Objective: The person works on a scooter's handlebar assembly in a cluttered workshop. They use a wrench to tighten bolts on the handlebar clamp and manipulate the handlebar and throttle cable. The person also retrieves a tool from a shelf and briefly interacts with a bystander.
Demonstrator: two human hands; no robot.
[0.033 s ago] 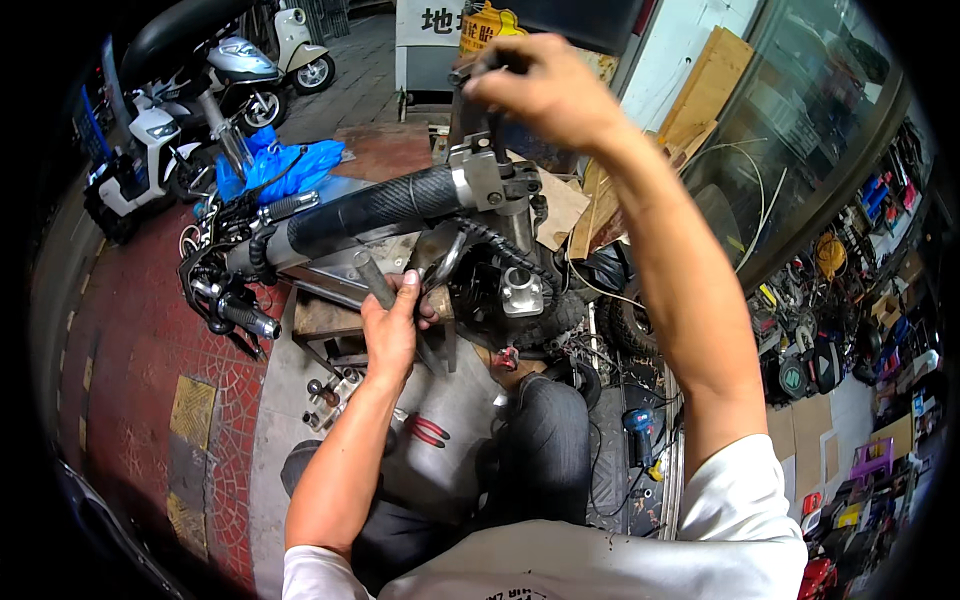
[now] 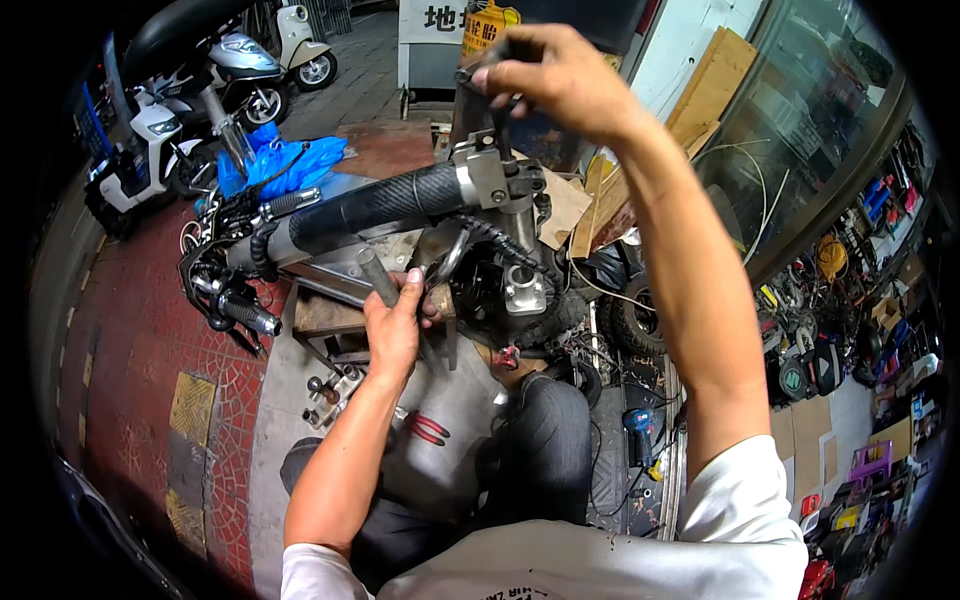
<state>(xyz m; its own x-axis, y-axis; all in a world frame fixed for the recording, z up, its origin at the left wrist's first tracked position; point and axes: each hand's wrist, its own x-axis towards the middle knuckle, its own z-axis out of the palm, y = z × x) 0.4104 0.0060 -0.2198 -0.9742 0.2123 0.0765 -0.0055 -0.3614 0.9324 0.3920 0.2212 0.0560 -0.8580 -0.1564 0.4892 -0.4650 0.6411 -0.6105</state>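
My left hand [image 2: 392, 325] is closed around a grey metal rod [image 2: 377, 275], whose blunt end sticks up above the fist. Just past that hand, a folded scooter's thick dark stem [image 2: 370, 215] lies slantwise, its handlebar grip [image 2: 247, 313] at the left. A metal clamp joint [image 2: 482, 178] sits at the stem's right end. Over this joint my right hand [image 2: 560, 80] is raised, with fingers curled around the top of a dark bar-like tool [image 2: 503, 125] that reaches down to the joint. The fingers hide most of its upper end.
Red-handled pliers [image 2: 428, 428] lie on the floor by my knee, near loose metal parts [image 2: 333, 397]. A wooden stool [image 2: 325, 318] stands under the stem. At right are a blue power tool [image 2: 638, 430] and a tyre [image 2: 635, 305]. Parked scooters [image 2: 245, 72] stand behind a blue bag [image 2: 290, 160].
My right hand has shifted slightly to the right above the joint, still around the dark tool. The left hand and the rod are nearly where they were.
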